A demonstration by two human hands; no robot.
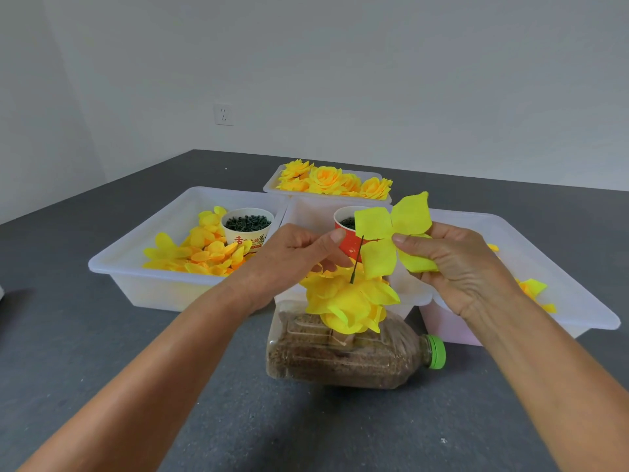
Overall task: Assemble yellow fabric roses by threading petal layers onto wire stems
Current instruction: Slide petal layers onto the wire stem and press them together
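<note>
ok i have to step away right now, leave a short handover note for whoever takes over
Left hand: grips the partly built rose above the bottle, wire stem poking up.
Right hand: pinches a flat petal layer beside the stem tip, not yet threaded.
Done: finished roses in the far tray.
Left: thread this layer; loose petals wait in the left tray.
</note>
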